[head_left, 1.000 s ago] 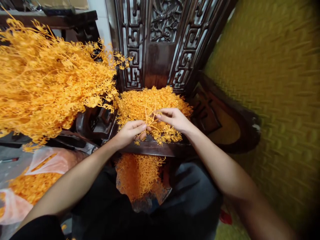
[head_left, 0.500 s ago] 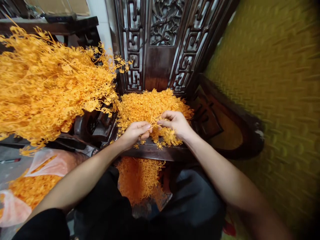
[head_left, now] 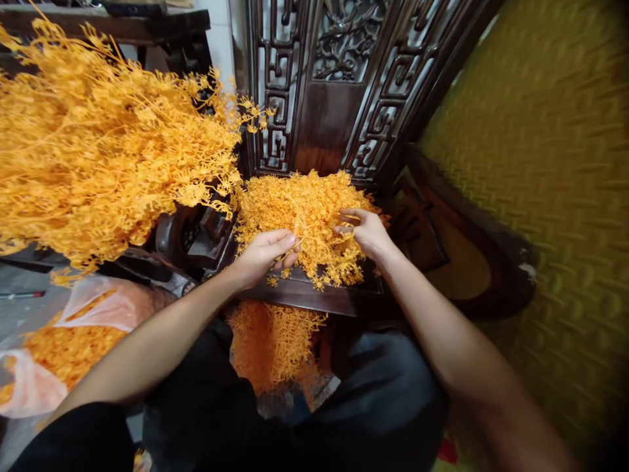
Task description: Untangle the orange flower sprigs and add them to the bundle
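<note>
A heap of small orange-yellow plastic-looking sprigs covers the seat of a dark carved wooden chair. My left hand is at the heap's front left, thumb and fingers pinched on a thin orange sprig stem. At the heap's right side my right hand has its fingers apart over the sprigs, with nothing plainly gripped. Whether its fingertips touch the sprigs I cannot tell.
A large bundle of orange branching stems fills the left. Below it lies a pinkish plastic bag with orange pieces. More orange sprigs hang under the seat edge. The carved chair back rises behind; a yellow-green textured surface is on the right.
My right hand has drawn away from my left to the right, and its fingers have parted. My left hand keeps its pinch on the sprig. The view has shifted slightly.
</note>
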Demonstrator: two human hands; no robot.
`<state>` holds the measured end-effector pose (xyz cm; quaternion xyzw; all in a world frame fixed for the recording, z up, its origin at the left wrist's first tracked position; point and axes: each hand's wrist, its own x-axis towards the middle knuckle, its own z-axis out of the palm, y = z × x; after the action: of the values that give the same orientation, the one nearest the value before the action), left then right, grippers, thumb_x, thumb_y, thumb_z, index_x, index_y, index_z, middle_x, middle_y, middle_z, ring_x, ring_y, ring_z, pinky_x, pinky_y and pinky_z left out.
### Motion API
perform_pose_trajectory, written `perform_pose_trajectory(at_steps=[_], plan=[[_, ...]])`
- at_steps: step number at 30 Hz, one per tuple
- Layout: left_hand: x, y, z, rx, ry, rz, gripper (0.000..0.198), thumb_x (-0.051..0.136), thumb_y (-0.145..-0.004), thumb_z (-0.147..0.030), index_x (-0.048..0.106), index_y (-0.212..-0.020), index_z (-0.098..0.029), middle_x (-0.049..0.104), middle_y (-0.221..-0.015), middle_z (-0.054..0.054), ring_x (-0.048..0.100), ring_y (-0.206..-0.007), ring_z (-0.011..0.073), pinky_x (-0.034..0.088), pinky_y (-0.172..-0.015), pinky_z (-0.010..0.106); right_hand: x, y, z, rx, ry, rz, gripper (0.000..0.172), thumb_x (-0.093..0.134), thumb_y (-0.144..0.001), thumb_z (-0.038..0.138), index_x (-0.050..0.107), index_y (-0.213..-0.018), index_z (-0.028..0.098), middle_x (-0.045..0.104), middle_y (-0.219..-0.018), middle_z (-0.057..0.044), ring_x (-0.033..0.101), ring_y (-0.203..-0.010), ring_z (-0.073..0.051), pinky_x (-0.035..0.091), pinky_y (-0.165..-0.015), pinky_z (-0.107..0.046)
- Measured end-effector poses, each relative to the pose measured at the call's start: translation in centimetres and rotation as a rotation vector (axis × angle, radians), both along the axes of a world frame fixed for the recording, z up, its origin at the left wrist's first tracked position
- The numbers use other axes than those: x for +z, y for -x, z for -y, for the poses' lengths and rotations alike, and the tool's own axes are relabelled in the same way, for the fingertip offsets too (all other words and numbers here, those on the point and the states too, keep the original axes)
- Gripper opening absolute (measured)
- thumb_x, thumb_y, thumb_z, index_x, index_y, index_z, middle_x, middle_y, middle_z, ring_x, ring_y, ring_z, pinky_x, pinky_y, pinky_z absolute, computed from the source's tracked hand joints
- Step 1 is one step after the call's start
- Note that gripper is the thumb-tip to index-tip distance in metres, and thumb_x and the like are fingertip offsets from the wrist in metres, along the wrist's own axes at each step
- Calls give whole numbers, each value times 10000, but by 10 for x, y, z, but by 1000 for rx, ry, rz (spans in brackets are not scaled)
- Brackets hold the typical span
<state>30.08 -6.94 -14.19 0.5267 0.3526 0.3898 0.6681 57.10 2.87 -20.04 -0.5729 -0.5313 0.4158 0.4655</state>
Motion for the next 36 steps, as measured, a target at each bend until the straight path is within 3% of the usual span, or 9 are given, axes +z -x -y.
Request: perform_pose_trajectory(at_steps=[4, 7, 10, 14, 18, 22, 28, 32, 36], plan=[[-5, 0, 0, -42, -7, 5, 334, 630, -914, -490, 604, -807, -174, 601, -650, 11, 410, -515, 72, 238, -517, 264, 10, 13, -1, -10, -266, 412, 143, 747, -693, 279, 734, -770, 160, 730, -889, -79, 673, -780, -197, 555, -778, -358], [-8, 2, 1, -53, -7, -8, 340, 615, -931, -486, 605, -811, -168, 655, -716, 38, 430, -521, 71, 228, -506, 261, 15, 16, -2, 80, -178, 454, 291, 786, -711, 437, 736, -760, 154, 687, -710, -43, 607, -643, -168, 514, -669, -327], [-9, 5, 3, -79, -23, -29, 364, 585, -957, -487, 631, -817, -154, 662, -731, 46, 448, -532, 70, 235, -502, 258, 18, 22, 2, 173, -199, 476, 435, 801, -722, 543, 766, -903, 149, 743, -884, -93, 676, -813, -224, 543, -827, -404], [-11, 7, 3, -86, -46, -60, 402, 561, -968, -501, 663, -849, -131, 625, -644, 31, 466, -528, 77, 270, -502, 251, 29, 40, 24, 429, -277, 342, 463, 675, -870, 587, 773, -1118, 209, 702, -1303, -112, 630, -1241, -260, 422, -1135, -468], [-17, 4, -1, -42, -41, -24, 403, 606, -923, -541, 632, -926, -139, 693, -741, 68, 582, -600, 114, 336, -512, 242, 40, 60, 52, 651, -66, 49, 491, 722, -826, 617, 782, -1090, 207, 773, -1070, -74, 714, -942, -208, 558, -884, -372], [-15, 4, 6, 5, -30, -79, 407, 631, -902, -542, 591, -787, -154, 578, -616, 2, 433, -498, 71, 246, -474, 235, 48, 52, 51, 530, -239, 162, 293, 756, -831, 478, 791, -836, 187, 740, -803, -46, 660, -737, -176, 531, -737, -332], [-1, 12, 25, 23, 113, 35, 346, 652, -913, -465, 556, -763, -168, 368, -547, -68, 271, -469, 55, 155, -471, 239, 22, -19, 7, -71, -333, 372, 216, 743, -814, 340, 797, -904, 151, 770, -925, -108, 705, -813, -236, 559, -852, -407], [-6, 11, 19, 78, 172, 92, 313, 682, -904, -441, 595, -851, -145, 394, -569, -74, 285, -451, 37, 168, -468, 219, 8, -20, 6, 27, -137, 447, 507, 813, -747, 318, 748, -1197, 95, 729, -1239, -190, 689, -1167, -340, 499, -1074, -507], [-13, 4, 11, 122, 223, 131, 285, 683, -903, -391, 587, -838, -131, 417, -573, -68, 291, -429, 25, 167, -453, 196, 31, 14, 36, 224, -222, 354, 587, 601, -947, 494, 629, -1416, 141, 622, -1437, -167, 624, -1295, -297, 484, -1111, -491]])
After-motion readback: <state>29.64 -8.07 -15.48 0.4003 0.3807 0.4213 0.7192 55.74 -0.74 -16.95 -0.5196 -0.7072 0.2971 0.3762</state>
